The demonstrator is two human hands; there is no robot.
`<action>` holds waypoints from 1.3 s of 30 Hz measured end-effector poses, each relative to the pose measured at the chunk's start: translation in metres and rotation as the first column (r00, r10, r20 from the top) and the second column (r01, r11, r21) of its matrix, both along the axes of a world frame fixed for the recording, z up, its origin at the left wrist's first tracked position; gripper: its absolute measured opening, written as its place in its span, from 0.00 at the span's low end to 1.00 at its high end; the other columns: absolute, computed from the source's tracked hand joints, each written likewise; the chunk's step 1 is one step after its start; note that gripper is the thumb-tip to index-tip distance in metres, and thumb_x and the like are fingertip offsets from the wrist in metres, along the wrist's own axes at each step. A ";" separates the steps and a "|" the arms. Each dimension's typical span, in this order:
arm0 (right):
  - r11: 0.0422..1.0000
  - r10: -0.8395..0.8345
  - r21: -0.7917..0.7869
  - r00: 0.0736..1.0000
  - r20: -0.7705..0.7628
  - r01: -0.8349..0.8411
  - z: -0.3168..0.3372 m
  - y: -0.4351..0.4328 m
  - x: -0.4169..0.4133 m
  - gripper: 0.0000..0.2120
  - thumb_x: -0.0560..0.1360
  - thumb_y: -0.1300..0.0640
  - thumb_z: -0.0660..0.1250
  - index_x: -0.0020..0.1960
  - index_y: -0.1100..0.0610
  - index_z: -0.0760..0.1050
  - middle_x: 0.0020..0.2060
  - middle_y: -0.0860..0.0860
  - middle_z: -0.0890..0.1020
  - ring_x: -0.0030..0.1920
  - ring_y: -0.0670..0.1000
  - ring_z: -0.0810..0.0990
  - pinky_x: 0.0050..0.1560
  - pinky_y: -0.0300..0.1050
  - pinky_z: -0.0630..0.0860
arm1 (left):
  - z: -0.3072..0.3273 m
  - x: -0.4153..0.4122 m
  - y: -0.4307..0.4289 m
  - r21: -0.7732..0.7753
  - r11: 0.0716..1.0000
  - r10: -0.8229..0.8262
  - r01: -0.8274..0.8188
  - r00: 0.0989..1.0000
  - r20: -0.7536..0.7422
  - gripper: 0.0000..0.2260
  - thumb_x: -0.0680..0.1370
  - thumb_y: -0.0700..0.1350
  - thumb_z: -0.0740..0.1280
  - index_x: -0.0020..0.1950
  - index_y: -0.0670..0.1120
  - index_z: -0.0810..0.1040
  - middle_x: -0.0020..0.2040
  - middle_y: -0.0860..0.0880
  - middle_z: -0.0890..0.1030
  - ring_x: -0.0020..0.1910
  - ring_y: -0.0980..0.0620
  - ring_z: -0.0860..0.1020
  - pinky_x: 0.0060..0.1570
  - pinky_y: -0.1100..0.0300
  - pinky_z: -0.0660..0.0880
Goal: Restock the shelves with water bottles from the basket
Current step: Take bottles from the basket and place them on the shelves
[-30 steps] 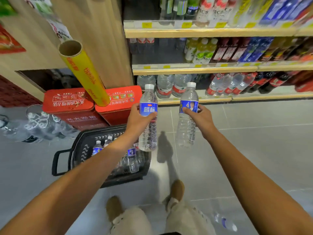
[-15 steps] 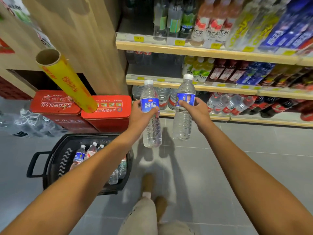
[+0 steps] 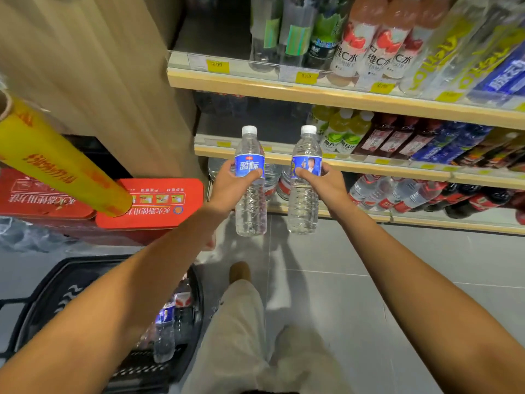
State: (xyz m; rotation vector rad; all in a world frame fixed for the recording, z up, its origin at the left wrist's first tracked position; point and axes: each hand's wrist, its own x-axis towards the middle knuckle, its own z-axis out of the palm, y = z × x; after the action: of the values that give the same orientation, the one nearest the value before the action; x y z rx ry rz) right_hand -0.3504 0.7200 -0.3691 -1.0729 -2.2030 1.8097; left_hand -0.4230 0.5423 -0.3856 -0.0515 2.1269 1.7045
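Observation:
My left hand [image 3: 230, 186] grips a clear water bottle [image 3: 250, 206] with a blue label and white cap, held upright. My right hand [image 3: 326, 186] grips a second, similar water bottle [image 3: 303, 207], also upright. Both bottles hang in the air in front of the lower shelves [image 3: 397, 163], level with the second shelf from the floor. The black basket [image 3: 51, 305] stands on the floor at lower left, partly hidden by my left arm, with more blue-labelled bottles [image 3: 164, 331] inside. Water bottles with red labels [image 3: 377, 194] lie on the bottom shelf.
A wooden side panel [image 3: 113, 81] bounds the shelves on the left. Red tins [image 3: 153, 203] and a yellow roll [image 3: 56, 166] sit left of it. Upper shelves hold coloured drink bottles [image 3: 377, 52]. My legs and a shoe [image 3: 240, 273] stand on grey floor tiles.
I have stepped closer to the shelves; both hands carried their bottles forward and up toward the lower shelves. The basket has slid to the lower left of the view.

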 end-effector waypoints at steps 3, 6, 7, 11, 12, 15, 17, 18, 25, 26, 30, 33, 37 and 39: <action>1.000 -0.004 0.007 1.000 -0.026 0.004 -0.035 0.021 -0.038 0.10 0.69 0.55 0.75 0.48 0.52 0.78 0.41 0.47 0.82 0.43 0.48 0.81 0.46 0.41 0.77 | -0.037 -0.042 0.022 -0.003 1.000 0.004 -0.004 1.000 -0.016 0.17 0.72 0.47 0.74 0.57 0.48 0.73 0.45 0.55 0.78 0.43 0.57 0.77 0.41 0.68 0.72; 1.000 -0.015 0.023 0.998 -0.060 0.017 -0.078 0.042 -0.072 0.09 0.71 0.55 0.74 0.48 0.52 0.77 0.40 0.46 0.81 0.42 0.46 0.80 0.43 0.36 0.76 | -0.080 -0.079 0.048 -0.010 1.000 0.018 -0.019 0.999 -0.039 0.21 0.72 0.49 0.73 0.61 0.46 0.72 0.51 0.50 0.79 0.46 0.55 0.77 0.37 0.68 0.70; 0.999 -0.014 0.028 0.997 -0.078 0.016 -0.091 0.048 -0.083 0.08 0.71 0.55 0.73 0.48 0.52 0.76 0.40 0.46 0.81 0.41 0.44 0.79 0.41 0.34 0.75 | -0.095 -0.091 0.057 -0.013 0.999 0.030 -0.031 0.998 -0.049 0.23 0.72 0.49 0.73 0.64 0.46 0.72 0.53 0.49 0.78 0.48 0.54 0.77 0.37 0.68 0.70; 0.994 -0.005 0.106 0.987 -0.159 0.022 -0.144 0.072 -0.114 0.08 0.73 0.55 0.72 0.50 0.53 0.76 0.38 0.44 0.79 0.36 0.38 0.76 0.30 0.23 0.70 | -0.150 -0.128 0.086 0.016 0.998 0.059 -0.058 0.991 -0.116 0.25 0.72 0.50 0.73 0.65 0.47 0.70 0.54 0.50 0.77 0.50 0.54 0.77 0.44 0.64 0.73; 0.992 -0.002 0.122 0.984 -0.180 0.024 -0.155 0.077 -0.121 0.08 0.72 0.54 0.72 0.50 0.53 0.77 0.39 0.45 0.80 0.36 0.38 0.76 0.30 0.23 0.69 | -0.160 -0.136 0.092 0.032 0.998 0.062 -0.058 0.987 -0.151 0.23 0.72 0.50 0.73 0.64 0.46 0.71 0.53 0.50 0.77 0.48 0.54 0.77 0.41 0.66 0.72; 0.987 0.017 0.160 0.972 -0.236 0.022 -0.187 0.093 -0.139 0.07 0.73 0.53 0.71 0.49 0.52 0.78 0.38 0.43 0.80 0.37 0.39 0.77 0.30 0.23 0.69 | -0.190 -0.158 0.108 0.085 0.995 0.062 -0.044 0.972 -0.225 0.21 0.73 0.49 0.72 0.63 0.45 0.72 0.53 0.50 0.78 0.48 0.54 0.77 0.37 0.69 0.71; 0.984 0.019 0.177 0.957 -0.290 0.034 -0.204 0.103 -0.148 0.06 0.73 0.53 0.71 0.48 0.52 0.78 0.37 0.42 0.80 0.37 0.39 0.77 0.31 0.23 0.69 | -0.203 -0.169 0.120 0.098 0.995 0.062 -0.036 0.959 -0.276 0.20 0.73 0.48 0.72 0.62 0.45 0.72 0.53 0.50 0.78 0.47 0.55 0.77 0.37 0.70 0.70; 0.983 0.022 0.181 0.949 -0.314 0.037 -0.211 0.108 -0.152 0.06 0.73 0.54 0.72 0.48 0.52 0.78 0.37 0.42 0.80 0.36 0.39 0.77 0.32 0.23 0.70 | -0.208 -0.172 0.125 0.108 0.994 0.064 -0.034 0.954 -0.294 0.19 0.74 0.48 0.71 0.62 0.45 0.72 0.52 0.50 0.77 0.46 0.56 0.76 0.36 0.72 0.70; 0.981 0.037 0.188 0.907 -0.420 0.047 -0.248 0.131 -0.160 0.08 0.73 0.54 0.71 0.51 0.53 0.79 0.43 0.47 0.83 0.42 0.44 0.80 0.41 0.34 0.75 | -0.233 -0.187 0.150 0.205 0.979 0.084 -0.011 0.932 -0.352 0.20 0.73 0.48 0.72 0.61 0.44 0.73 0.53 0.48 0.79 0.43 0.56 0.77 0.38 0.67 0.74; 0.982 0.029 0.180 0.903 -0.430 0.054 -0.250 0.134 -0.159 0.09 0.73 0.53 0.71 0.52 0.53 0.79 0.44 0.48 0.83 0.43 0.45 0.80 0.41 0.36 0.76 | -0.234 -0.188 0.152 0.216 0.976 0.085 -0.007 0.931 -0.355 0.20 0.73 0.48 0.72 0.62 0.45 0.73 0.54 0.48 0.79 0.45 0.55 0.78 0.40 0.64 0.75; 0.982 0.012 0.173 0.886 -0.463 0.077 -0.255 0.143 -0.156 0.08 0.73 0.55 0.71 0.51 0.55 0.79 0.43 0.49 0.82 0.40 0.44 0.79 0.35 0.30 0.74 | -0.234 -0.192 0.165 0.253 0.967 0.079 0.018 0.927 -0.367 0.18 0.72 0.49 0.73 0.58 0.46 0.72 0.53 0.47 0.80 0.47 0.50 0.80 0.45 0.57 0.79; 0.979 0.002 0.181 0.881 -0.474 0.095 -0.256 0.148 -0.154 0.08 0.73 0.55 0.71 0.50 0.55 0.79 0.43 0.49 0.82 0.40 0.44 0.79 0.37 0.32 0.75 | -0.227 -0.198 0.174 0.275 0.961 0.079 0.027 0.927 -0.367 0.18 0.72 0.50 0.72 0.57 0.45 0.71 0.52 0.45 0.80 0.45 0.50 0.80 0.41 0.58 0.78; 0.982 -0.003 0.164 0.874 -0.487 0.094 -0.252 0.147 -0.153 0.03 0.73 0.56 0.71 0.44 0.51 0.77 0.41 0.47 0.81 0.39 0.43 0.78 0.41 0.36 0.75 | -0.215 -0.208 0.188 0.313 0.949 0.065 0.028 0.957 -0.282 0.27 0.73 0.51 0.72 0.65 0.42 0.67 0.55 0.46 0.78 0.47 0.52 0.80 0.41 0.59 0.77; 0.983 0.001 0.160 0.865 -0.501 0.091 -0.251 0.146 -0.153 0.04 0.73 0.55 0.71 0.44 0.49 0.77 0.41 0.47 0.82 0.40 0.44 0.79 0.42 0.36 0.76 | -0.211 -0.213 0.195 0.324 0.945 0.065 0.038 0.951 -0.301 0.25 0.72 0.50 0.72 0.64 0.42 0.68 0.53 0.46 0.79 0.44 0.54 0.79 0.36 0.63 0.75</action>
State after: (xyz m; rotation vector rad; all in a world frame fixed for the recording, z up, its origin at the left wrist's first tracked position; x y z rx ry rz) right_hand -0.5034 0.8659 -0.6197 -0.5306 -1.9516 1.5996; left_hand -0.6359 0.7376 -0.5963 0.3175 2.0156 2.1712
